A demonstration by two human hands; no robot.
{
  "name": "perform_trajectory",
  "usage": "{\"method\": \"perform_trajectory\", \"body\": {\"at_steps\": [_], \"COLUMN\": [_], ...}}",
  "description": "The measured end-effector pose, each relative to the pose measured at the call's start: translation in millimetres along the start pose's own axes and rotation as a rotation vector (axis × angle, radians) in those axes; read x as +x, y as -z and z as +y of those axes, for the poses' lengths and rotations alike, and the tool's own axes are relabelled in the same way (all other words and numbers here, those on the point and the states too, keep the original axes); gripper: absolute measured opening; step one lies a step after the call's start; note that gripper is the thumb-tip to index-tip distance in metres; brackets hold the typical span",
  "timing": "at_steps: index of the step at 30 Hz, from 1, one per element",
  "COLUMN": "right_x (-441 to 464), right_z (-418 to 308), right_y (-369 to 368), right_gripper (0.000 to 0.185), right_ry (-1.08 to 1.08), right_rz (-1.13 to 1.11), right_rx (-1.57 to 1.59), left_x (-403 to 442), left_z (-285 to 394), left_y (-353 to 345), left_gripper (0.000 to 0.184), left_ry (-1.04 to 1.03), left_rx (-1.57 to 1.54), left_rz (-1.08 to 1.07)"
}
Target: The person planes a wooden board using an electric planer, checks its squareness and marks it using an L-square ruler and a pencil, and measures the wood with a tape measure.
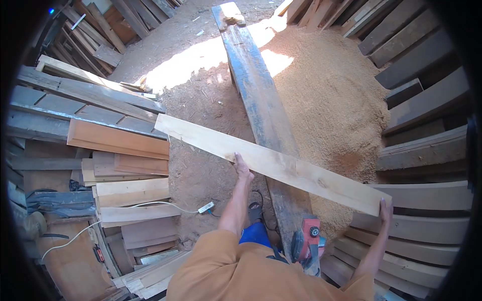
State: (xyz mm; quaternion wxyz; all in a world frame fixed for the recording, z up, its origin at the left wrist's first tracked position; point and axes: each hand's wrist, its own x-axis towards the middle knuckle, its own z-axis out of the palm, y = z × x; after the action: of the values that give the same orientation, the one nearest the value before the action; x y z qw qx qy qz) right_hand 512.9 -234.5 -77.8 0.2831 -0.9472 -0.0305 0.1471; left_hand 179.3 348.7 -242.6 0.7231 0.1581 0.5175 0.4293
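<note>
A long pale wooden board (271, 163) slants across the view above the workbench plank. My left hand (243, 165) grips its lower edge left of the middle, fingers partly hidden behind the wood. At the board's right end my right hand (385, 209) is closed round the edge. Below the board runs a long, worn, dark bench plank (258, 95). A red electric planer (306, 238) rests on the near end of that bench, close to my body.
Stacked boards (133, 190) line the left side, and more planks (422, 195) stand along the right. A sawdust heap (331, 90) lies right of the bench. A white extension socket (206, 207) with its cord is on the ground at left.
</note>
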Motion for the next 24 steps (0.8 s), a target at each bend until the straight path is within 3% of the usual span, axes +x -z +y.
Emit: {"method": "perform_trajectory", "body": {"at_steps": [3,6,9,11,13,15,19,21,24], "right_x": [-30,-65,-107,-152,-198,-234,-288,-323,-355], "right_z": [28,48,75,80,92,100,116,62,99], "right_y": [-4,-29,-34,-22,-21,-10,6,17,17], "right_gripper": [0.063,0.062,0.072,0.075,0.077,0.083,0.083,0.078,0.069], "right_ry": [-0.190,-0.261,-0.224,-0.333,-0.430,-0.474,-0.532,-0.552,-0.415], "right_rz": [-0.164,-0.068,0.022,0.000,0.141,0.251,0.288,0.305,0.162], "right_rx": [0.423,0.628,0.339,0.260,0.496,0.505,0.744,0.846,0.933], "left_x": [24,57,36,-23,-42,-55,-77,-82,-76], "left_z": [-12,-24,-6,29,31,30,30,32,28], "left_y": [14,28,14,-11,-13,-19,-59,-84,-118], "left_gripper": [0.077,0.077,0.075,0.071,0.070,0.069,0.066,0.064,0.063], "left_ry": [0.029,0.051,0.137,0.178,0.169,0.183,0.183,0.135,0.096], "left_rx": [-0.020,-0.067,-0.060,-0.031,-0.015,-0.007,0.047,0.114,0.233], "left_rz": [-0.141,-0.243,-0.247,-0.249,-0.331,-0.401,-0.506,-0.528,-0.537]}}
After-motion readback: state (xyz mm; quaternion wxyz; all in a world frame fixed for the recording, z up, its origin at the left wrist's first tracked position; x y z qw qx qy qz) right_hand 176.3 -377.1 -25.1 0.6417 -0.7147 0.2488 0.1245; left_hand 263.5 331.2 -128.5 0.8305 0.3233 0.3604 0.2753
